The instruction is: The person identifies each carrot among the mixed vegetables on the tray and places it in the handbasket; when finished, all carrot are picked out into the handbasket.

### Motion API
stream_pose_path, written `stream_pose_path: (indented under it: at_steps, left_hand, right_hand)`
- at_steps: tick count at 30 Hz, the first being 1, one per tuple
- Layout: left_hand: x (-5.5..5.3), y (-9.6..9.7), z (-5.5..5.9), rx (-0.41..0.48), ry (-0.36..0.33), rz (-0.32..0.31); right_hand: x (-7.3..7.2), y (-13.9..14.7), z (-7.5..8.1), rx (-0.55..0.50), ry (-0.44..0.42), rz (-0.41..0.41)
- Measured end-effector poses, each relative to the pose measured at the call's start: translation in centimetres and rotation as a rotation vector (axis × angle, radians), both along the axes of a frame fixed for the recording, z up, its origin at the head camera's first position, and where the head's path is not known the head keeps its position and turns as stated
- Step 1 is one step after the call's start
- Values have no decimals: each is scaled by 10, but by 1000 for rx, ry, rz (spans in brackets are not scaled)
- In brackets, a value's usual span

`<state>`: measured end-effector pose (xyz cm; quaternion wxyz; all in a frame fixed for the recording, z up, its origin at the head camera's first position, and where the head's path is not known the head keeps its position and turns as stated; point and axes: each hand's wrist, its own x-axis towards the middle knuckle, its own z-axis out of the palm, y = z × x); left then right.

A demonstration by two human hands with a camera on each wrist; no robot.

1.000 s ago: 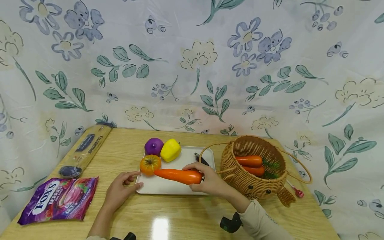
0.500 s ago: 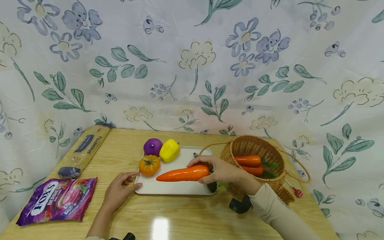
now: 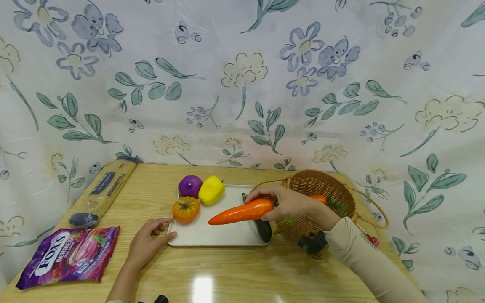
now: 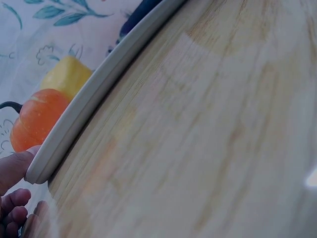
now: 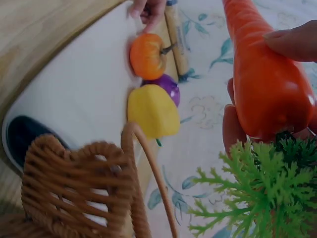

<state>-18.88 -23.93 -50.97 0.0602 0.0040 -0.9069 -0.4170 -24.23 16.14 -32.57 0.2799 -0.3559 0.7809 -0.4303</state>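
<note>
My right hand (image 3: 291,204) grips a large orange carrot (image 3: 242,211) near its leafy end, with the thumb (image 5: 292,42) on one side and fingers on the other. The carrot is held above the right half of a white tray (image 3: 212,240), its tip pointing left and slightly down. Green fronds (image 5: 257,183) show in the right wrist view. My left hand (image 3: 147,240) rests at the tray's near left corner, thumb and index finger at the rim. On the tray sit a small orange pumpkin (image 3: 186,209), a yellow bell pepper (image 3: 211,190), a purple onion (image 3: 190,186) and a dark eggplant (image 3: 264,231).
A wicker basket (image 3: 308,179) with a looped handle stands right of the tray, another carrot (image 3: 319,198) inside, partly behind my right arm. A lollipop (image 3: 372,240) lies beyond it. At left are a spaghetti pack (image 3: 110,185) and a purple Fox's candy bag (image 3: 68,257).
My right hand has carried the carrot to the right, toward the basket, and its tip now slopes down. More of the eggplant shows. My left hand stays at the tray corner.
</note>
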Motion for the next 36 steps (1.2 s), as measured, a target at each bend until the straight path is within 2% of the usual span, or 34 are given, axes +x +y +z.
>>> stream_pose_path:
  at_steps: [3,7,16,24,28,36]
  left_hand:
    - [0,0,0,-2,-8,1]
    - [1,0,1,-3,-15,1]
    - [0,0,2,-8,-20,8]
    - [2,1,2,-4,-25,10]
    - [2,1,3,-7,-19,11]
    - [1,1,0,-8,11,7]
  right_hand:
    - [-4,7,4,-17,-20,12]
    - [-11,19,11,-12,7,21]
    - [-22,44,22,18,54,-10]
    - [-31,68,30,91,41,-83]
    - [-35,81,31,60,27,-91]
    - [-39,113,30,68,53,-180]
